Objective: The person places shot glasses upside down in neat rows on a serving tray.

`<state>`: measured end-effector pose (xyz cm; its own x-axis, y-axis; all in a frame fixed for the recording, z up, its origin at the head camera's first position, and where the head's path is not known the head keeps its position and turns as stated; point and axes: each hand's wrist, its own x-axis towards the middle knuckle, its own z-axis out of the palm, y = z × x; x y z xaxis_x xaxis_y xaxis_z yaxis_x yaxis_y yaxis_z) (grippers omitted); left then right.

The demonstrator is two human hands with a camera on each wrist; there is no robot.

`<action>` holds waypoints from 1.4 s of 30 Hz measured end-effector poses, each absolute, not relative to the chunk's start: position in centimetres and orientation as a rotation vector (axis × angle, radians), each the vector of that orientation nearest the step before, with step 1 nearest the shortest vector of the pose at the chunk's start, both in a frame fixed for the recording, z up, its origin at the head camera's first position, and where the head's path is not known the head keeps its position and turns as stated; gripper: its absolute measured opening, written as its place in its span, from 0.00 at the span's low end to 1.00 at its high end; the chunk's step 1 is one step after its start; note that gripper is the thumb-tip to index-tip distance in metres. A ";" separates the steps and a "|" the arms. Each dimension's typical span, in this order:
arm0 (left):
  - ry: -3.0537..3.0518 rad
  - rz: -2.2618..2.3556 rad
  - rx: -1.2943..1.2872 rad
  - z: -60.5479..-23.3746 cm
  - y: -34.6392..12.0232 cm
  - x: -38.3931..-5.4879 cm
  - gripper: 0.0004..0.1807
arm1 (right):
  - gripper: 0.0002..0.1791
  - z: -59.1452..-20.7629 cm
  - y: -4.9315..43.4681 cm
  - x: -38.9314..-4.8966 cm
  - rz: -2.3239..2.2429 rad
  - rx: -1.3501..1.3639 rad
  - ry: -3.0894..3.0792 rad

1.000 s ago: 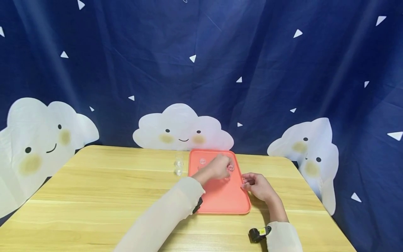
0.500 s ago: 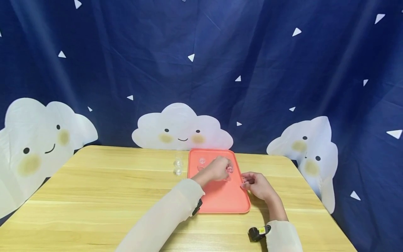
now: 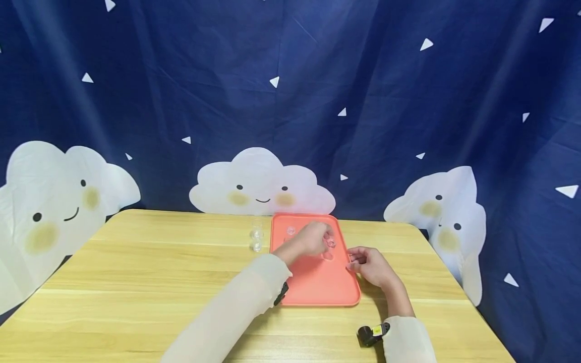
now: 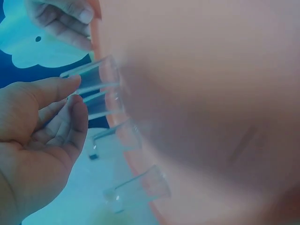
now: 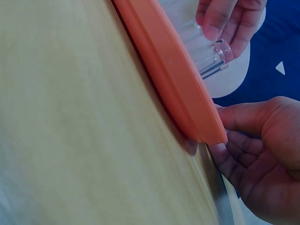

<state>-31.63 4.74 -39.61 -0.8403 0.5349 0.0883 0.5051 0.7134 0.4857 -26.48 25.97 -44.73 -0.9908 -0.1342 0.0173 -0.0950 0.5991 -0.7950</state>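
My left hand point(image 3: 313, 238) reaches over the coral-red tray point(image 3: 313, 287) among several small clear cups. Its thumb and fingers are bent, with a gap between their tips, beside the rim of a clear cup point(image 4: 93, 77); I see no firm pinch on it. Close to that one stand another clear cup point(image 4: 103, 104) and, farther along, more in a row. At the tray's right edge, my right hand point(image 3: 373, 267) holds the rim, thumb and fingers against it in the right wrist view. Part of the far-left cups is hidden by my left hand.
Left of the tray, several more clear cups point(image 3: 256, 245) stand in a line on the wooden table point(image 3: 150, 272). Behind the table hangs a dark blue curtain point(image 3: 218, 91) with white clouds and triangles. A small black device point(image 3: 369, 334) sits at my right wrist.
My left hand has shifted slightly back and to the left, and its fingers have come off the cup, which now stands more in sight. The right hand stays at the tray's edge.
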 end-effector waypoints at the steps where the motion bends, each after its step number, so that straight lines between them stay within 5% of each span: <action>1: 2.847 0.793 0.875 -39.4 4.6 -31.7 0.23 | 0.20 -44.7 26.0 -26.5 -1.368 -0.200 2.772; 26: 2.978 0.833 1.015 -35.5 -3.3 -33.3 0.22 | 0.20 -44.7 26.0 -26.7 -1.355 -0.156 2.782; 42: 2.962 0.927 0.828 -35.8 -9.4 -34.1 0.23 | 0.20 -44.8 25.9 -26.5 -1.370 -0.177 2.780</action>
